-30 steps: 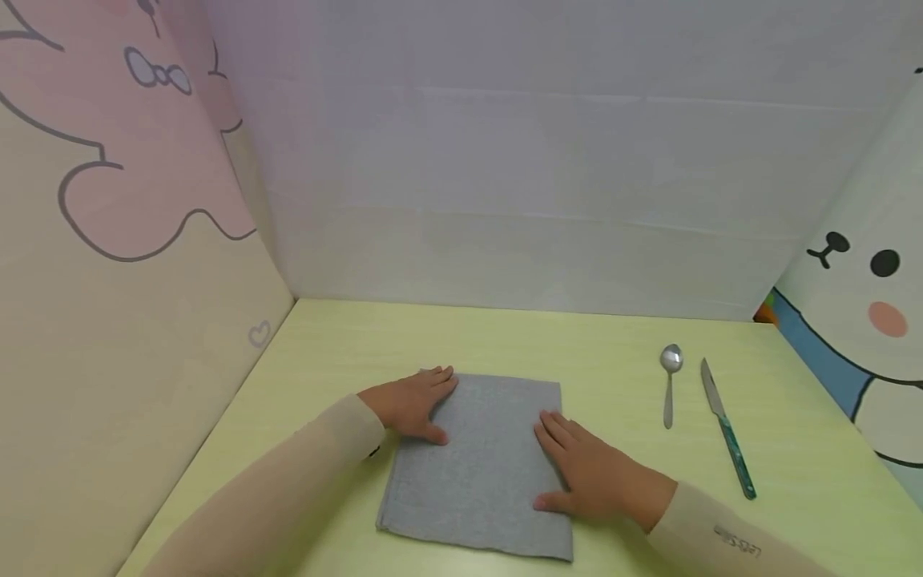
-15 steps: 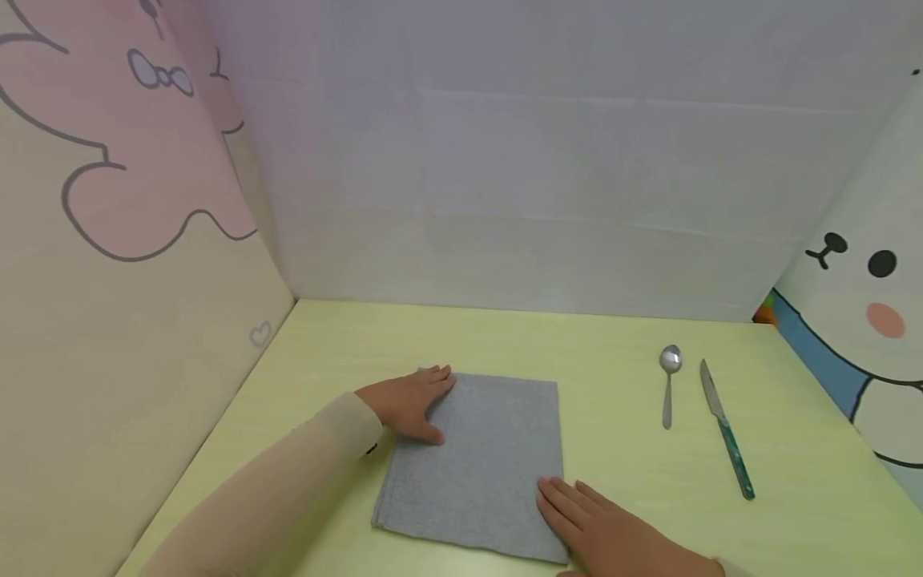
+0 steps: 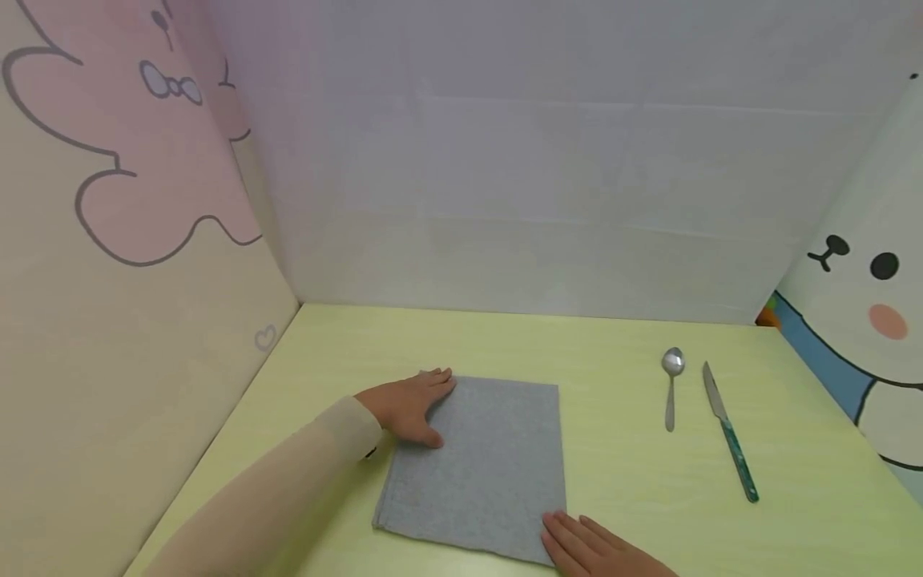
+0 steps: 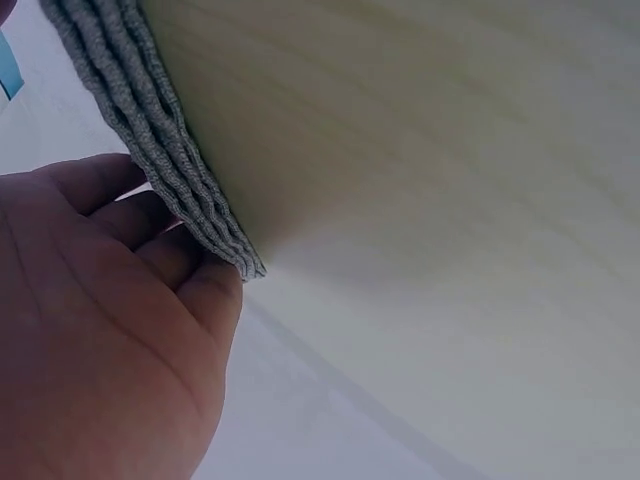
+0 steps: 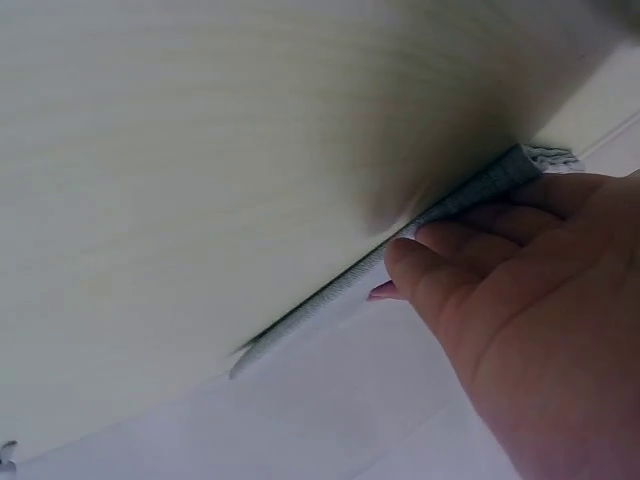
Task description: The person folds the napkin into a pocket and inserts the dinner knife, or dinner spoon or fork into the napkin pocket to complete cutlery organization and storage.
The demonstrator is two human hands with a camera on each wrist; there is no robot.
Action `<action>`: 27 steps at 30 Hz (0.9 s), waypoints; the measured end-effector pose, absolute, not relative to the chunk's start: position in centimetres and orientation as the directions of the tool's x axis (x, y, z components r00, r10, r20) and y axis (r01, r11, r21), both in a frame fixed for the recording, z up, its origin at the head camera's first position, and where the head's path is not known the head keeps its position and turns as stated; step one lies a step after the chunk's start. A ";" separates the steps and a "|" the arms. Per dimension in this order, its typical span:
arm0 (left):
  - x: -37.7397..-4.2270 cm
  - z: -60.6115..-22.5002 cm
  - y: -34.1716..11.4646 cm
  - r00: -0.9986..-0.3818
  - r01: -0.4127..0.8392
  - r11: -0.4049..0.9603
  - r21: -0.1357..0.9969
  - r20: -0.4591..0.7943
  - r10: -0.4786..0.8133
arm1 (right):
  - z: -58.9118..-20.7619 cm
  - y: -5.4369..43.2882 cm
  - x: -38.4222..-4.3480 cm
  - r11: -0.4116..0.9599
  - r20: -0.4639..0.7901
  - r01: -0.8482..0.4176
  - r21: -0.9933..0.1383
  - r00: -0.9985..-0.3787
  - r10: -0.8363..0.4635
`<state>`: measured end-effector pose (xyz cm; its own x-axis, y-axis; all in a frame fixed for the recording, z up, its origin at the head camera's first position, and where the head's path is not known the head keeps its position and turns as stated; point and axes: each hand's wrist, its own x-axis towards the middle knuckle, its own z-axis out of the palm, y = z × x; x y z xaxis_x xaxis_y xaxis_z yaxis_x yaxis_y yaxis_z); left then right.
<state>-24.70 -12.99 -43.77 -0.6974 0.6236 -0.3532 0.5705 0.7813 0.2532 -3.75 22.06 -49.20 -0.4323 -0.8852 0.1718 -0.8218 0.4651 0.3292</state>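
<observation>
Your right hand [image 3: 602, 549] has slid down the folded grey fabric cloth [image 3: 490, 465] to its near right corner; fingers straight, together, apparently gripping nothing, thumb out of the head view. Your left hand [image 3: 407, 407] hasn't moved: fingers extended over the far left edge, thumb apart, no grip. Cloth lies flat, unshifted, on the pale yellow-green table [image 3: 360, 344].

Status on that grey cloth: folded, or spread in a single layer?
Folded: in the left wrist view, the grey cloth shows several layers stacked along its edge.
</observation>
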 end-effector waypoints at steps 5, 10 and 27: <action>-23.7 -43.8 -12.2 -0.690 0.632 0.749 0.197 -0.296 0.660 | -49.4 22.2 -3.9 0.466 0.175 -0.846 0.261 -0.433 -0.884; -22.6 -43.8 -10.6 -0.624 0.715 0.676 0.178 -0.273 0.732 | -49.6 22.2 -3.9 0.470 0.216 -0.847 0.249 -0.425 -0.879; -24.8 -43.6 -13.5 -0.738 0.597 0.781 0.182 -0.255 0.624 | -49.1 22.3 -3.9 0.470 0.195 -0.860 0.198 -0.436 -0.879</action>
